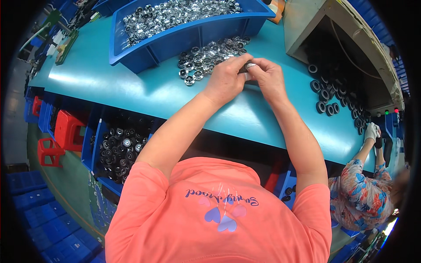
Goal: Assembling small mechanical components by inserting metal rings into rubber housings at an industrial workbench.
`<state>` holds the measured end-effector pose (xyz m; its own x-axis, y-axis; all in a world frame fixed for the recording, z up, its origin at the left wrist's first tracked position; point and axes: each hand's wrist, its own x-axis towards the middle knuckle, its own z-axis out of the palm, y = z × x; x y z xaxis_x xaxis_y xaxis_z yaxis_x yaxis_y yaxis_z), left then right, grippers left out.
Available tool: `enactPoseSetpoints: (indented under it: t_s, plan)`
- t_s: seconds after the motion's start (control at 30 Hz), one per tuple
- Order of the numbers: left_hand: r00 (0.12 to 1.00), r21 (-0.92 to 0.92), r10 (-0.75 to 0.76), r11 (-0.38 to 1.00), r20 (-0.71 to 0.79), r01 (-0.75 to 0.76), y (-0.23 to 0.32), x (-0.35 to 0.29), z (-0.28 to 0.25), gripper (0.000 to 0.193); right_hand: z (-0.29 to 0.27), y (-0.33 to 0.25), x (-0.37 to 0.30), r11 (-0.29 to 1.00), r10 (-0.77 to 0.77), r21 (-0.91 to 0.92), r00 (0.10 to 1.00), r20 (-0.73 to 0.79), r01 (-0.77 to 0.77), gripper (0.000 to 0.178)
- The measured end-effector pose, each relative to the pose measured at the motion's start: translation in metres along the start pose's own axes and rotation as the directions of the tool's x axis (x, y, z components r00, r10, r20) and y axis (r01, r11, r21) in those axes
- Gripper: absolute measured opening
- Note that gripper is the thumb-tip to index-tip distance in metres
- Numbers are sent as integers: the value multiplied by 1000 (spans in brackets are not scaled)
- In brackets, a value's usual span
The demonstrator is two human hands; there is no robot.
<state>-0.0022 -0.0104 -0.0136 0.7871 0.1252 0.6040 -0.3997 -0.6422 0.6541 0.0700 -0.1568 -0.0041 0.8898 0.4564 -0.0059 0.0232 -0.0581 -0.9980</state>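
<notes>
My left hand (226, 80) and my right hand (269, 79) meet above the teal table (162, 94). Between their fingertips they grip a small dark round part (247, 67), mostly covered by the fingers, so its exact kind is hidden. White wrapping shows on some of the fingers. Just beyond and left of my left hand lies a loose pile of clear plastic wheel-like pieces with black centres (199, 61). Behind the pile, a large blue bin (175, 48) holds many more of these pieces.
Black rings (324, 95) lie scattered on the right, by a boxy beige machine (302, 26). A co-worker in a flowered top (364, 193) works at the right end. Below the table's left edge sits a bin of black wheels (118, 151); red stools (68, 131) stand farther left.
</notes>
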Motion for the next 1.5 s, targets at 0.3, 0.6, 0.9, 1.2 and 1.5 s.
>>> enactPoseSetpoints:
  t_s: [0.3, 0.6, 0.9, 1.2, 1.5]
  plan:
    - [882, -485, -414, 738, 224, 470, 10, 9, -12, 46, -7, -15, 0, 941, 55, 320, 983, 174, -109, 35]
    - [949, -290, -264, 907, 172, 305, 10, 2, -7, 49, -2, 0, -1, 980, 55, 188, 997, 46, -63, 30]
    - [888, -519, -392, 721, 240, 459, 10, 10, -12, 48, -11, -10, 3, 909, 62, 393, 977, 202, -139, 37]
    - [971, -468, -233, 853, 53, 230, 4, 9, -10, 46, -18, -22, -1, 942, -6, 326, 966, 259, -81, 51]
    - [978, -110, -198, 973, 68, 204, 11, 4, -17, 52, -75, -44, -9, 979, -106, -180, 994, -32, 99, 34]
